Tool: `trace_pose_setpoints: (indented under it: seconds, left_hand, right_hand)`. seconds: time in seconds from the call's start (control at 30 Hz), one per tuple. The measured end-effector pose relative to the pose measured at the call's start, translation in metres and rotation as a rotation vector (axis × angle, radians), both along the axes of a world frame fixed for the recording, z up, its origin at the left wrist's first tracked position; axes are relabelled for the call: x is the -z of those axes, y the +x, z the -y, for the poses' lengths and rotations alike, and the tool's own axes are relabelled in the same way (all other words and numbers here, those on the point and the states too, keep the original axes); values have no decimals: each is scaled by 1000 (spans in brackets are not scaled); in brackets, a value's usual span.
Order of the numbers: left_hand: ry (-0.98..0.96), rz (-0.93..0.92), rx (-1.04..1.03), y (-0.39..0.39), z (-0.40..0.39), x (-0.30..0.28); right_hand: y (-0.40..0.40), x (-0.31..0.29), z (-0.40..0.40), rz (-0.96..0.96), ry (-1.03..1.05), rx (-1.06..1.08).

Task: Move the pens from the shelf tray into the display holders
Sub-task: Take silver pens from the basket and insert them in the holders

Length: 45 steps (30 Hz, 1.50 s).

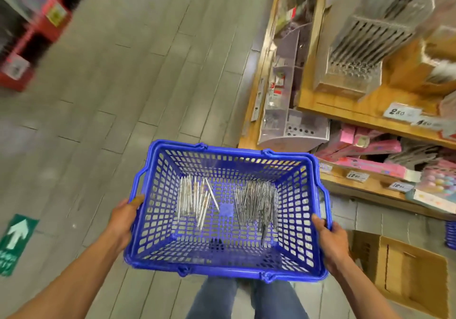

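Your left hand (125,216) grips the left rim of the blue basket (158,252), fingers curled over its edge. Inside the basket lie two loose heaps of pens: a pale heap (195,199) at left, a darker heap (257,201) at right. Your right hand (332,241) grips the right rim. Upper right, a clear display holder (350,59) stands on the wooden shelf (345,110).

A shop aisle floored in grey planks (118,76), a green arrow sign (14,242) stuck at its left edge. Wooden shelves (345,111) line the right — price tags (401,113) on the lips, pink boxes (370,151) below. A cardboard box (404,276) sits on the floor; red shelving (32,30) blurs at upper left.
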<state>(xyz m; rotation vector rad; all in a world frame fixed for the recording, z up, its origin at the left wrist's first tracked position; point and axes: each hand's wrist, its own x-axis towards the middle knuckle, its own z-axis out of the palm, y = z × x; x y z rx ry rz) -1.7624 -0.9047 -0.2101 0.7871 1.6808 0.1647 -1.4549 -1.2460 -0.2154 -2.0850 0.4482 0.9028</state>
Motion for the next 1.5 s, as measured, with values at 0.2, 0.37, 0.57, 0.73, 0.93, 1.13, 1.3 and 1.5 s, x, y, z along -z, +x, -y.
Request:
trace_pose_setpoints:
  seconds: [0.2, 0.37, 0.57, 0.73, 0.93, 1.13, 1.3, 1.5]
  left_hand:
    - [65, -87, 3, -4, -87, -26]
    - [101, -153, -26, 6, -159, -37]
    - [119, -220, -59, 23, -243, -28]
    - [94, -220, -74, 41, -308, -6]
    - [66, -179, 1, 68, -386, 42]
    - [31, -157, 96, 99, -462, 107]
    - [29, -147, 138, 133, -509, 169]
    - [52, -134, 126, 170, -536, 260]
  right_hand:
    - [-5, -13, -88, -9, 72, 2]
    - [5, -10, -162, -24, 84, -30]
    - [27, 4, -255, -71, 121, -59]
    - [50, 19, -323, -40, 93, -71]
    - [63, 55, -387, 27, 31, 9]
    - [70, 116, -446, 99, -65, 102]
    - [82, 183, -479, 87, -60, 188]
    - [100, 276, -500, 106, -83, 220]
